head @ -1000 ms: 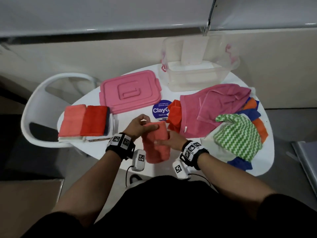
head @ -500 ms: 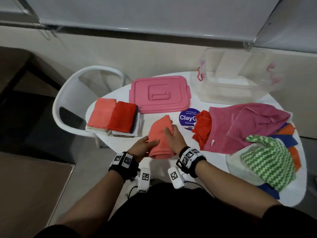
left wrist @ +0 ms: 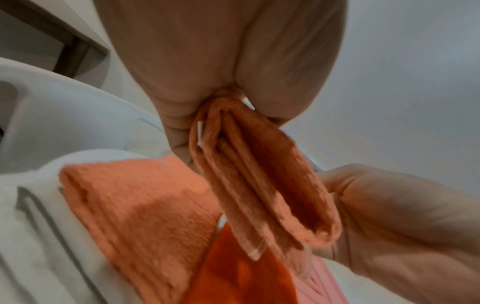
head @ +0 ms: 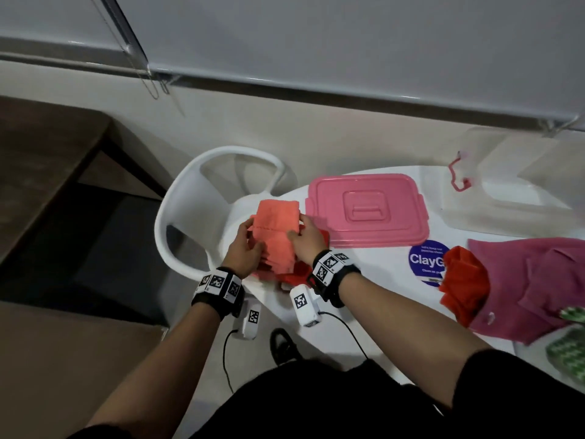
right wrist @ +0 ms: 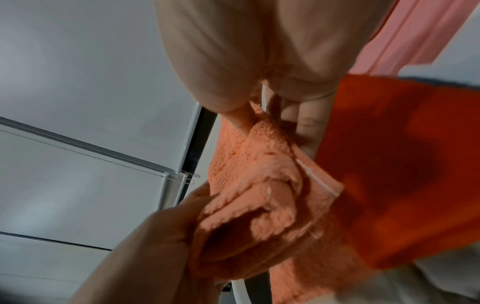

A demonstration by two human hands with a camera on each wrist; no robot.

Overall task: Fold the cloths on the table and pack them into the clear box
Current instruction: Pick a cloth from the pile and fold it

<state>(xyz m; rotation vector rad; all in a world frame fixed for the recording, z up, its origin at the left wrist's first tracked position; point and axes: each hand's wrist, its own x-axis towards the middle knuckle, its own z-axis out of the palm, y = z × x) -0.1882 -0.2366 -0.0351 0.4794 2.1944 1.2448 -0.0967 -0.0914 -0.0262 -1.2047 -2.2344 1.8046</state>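
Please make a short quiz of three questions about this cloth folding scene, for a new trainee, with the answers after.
1. True or false: the clear box already contains folded cloths.
2. Which hands hold the folded coral cloth? A) left hand only B) right hand only C) both
3. Fill in: the pink lid lies on the ____, beside the box.

Key
1. False. No cloth shows through its walls; the folded ones lie in a stack at the table's left end.
2. C. Each hand grips one side of it, above that stack.
3. Table.
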